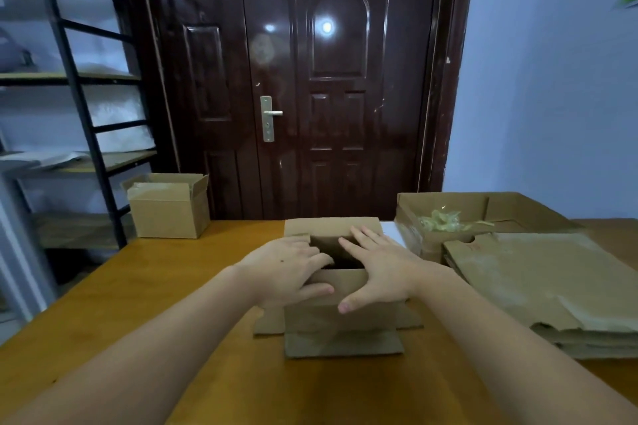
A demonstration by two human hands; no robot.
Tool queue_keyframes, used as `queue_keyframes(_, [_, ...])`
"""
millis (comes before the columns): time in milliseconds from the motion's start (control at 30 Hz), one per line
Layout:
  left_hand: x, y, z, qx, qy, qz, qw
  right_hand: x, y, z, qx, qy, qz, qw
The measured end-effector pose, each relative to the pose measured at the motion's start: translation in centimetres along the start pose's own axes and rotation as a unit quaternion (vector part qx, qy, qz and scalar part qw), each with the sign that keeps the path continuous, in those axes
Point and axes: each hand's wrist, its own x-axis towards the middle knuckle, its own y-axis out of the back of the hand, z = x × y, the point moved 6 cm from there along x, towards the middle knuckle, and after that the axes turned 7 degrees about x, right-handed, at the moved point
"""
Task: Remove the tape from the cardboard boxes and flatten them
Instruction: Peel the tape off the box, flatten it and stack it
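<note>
A small open cardboard box point(341, 321) stands in the middle of the wooden table point(172, 286), its flaps spread outward at top and bottom. My left hand point(286, 269) lies on the box's top left edge with fingers reaching over the opening. My right hand point(376, 269) lies flat with spread fingers on the top right edge. Another small box point(169, 214) with clear tape on it stands upright at the table's far left corner. To the right is a stack of flattened boxes point(538, 286).
A larger open box point(445, 207) at the far right holds a crumpled wad of removed tape point(442, 221). A dark door point(310, 79) is behind the table. A metal shelf rack point(69, 114) stands at the left. A blue wall is on the right.
</note>
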Motion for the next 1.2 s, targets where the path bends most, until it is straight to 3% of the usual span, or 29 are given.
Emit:
queue_keyframes(133, [-1.8,2.4,-3.0,-0.008,0.077,0.07,0.995,-0.2,0.0,0.1,0.004,-0.002,0.005,1.0])
queue_keyframes(400, [-6.7,-0.7,-4.3,-0.1,0.195,0.019,0.975,-0.1,0.0,-0.1,-0.007,0.005,0.0,1.0])
queue_keyframes(533, [-4.0,0.0,-4.5,-0.119,0.294,0.073,0.945,-0.1,-0.2,-0.1,-0.013,0.002,-0.005,1.0])
queue_keyframes(733, [0.0,-2.2,-2.4,-0.16,0.283,-0.037,0.945,-0.5,0.1,-0.8,-0.003,0.027,-0.005,1.0])
queue_keyframes(900, [-0.3,-3.1,-2.4,-0.182,0.29,-0.02,0.939,-0.7,1.4,-1.4,-0.072,-0.002,-0.047,0.996])
queue_keyframes(1200, [-0.5,-3.8,-2.8,-0.191,0.291,-0.016,0.937,-4.1,7.4,0.9,-0.173,0.018,0.108,0.979])
